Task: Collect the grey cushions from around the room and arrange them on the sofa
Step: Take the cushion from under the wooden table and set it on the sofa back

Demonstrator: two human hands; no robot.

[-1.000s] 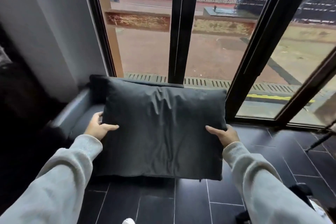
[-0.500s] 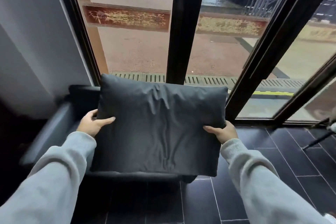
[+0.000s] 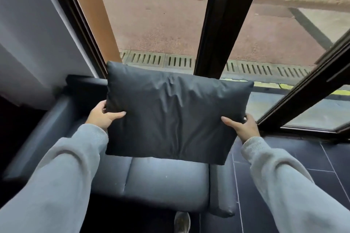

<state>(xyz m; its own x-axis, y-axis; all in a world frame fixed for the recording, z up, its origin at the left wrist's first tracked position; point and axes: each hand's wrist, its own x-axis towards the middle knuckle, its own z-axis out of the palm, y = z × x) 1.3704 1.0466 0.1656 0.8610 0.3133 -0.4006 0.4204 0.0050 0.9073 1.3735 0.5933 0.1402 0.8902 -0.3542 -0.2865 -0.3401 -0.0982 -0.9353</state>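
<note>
Hands are gripping our grey cushion (image 3: 173, 115) from both sides. We are pinching its left edge with our left hand (image 3: 101, 116): the thumb is lying flat on the front, and the other fingers are tucked behind where we cannot see them. We are doing the same on the other side with our right hand (image 3: 243, 128), thumb on the front, fingers wrapping round the right edge. Both hands are closed tight on the cloth.

We are holding the cushion up in the air, facing us, a little tilted so its right side is sitting lower. Wrinkles are running down its middle. It is hanging above the sofa (image 3: 166, 179) and is not touching the seat. Its top edge is covering part of the black window frame (image 3: 217, 24) behind it.

We are wearing light grey sleeves (image 3: 62, 172) that are reaching out from the bottom corners. The sofa is sitting right against the big window, with a white wall (image 3: 28, 34) on its left. Dark floor tiles (image 3: 312, 157) are lying to the right of it. One shoe (image 3: 182, 221) is peeking out at the bottom, just in front of the sofa. Outside the glass, a long drain grate (image 3: 255, 68) is running along the ground.
</note>
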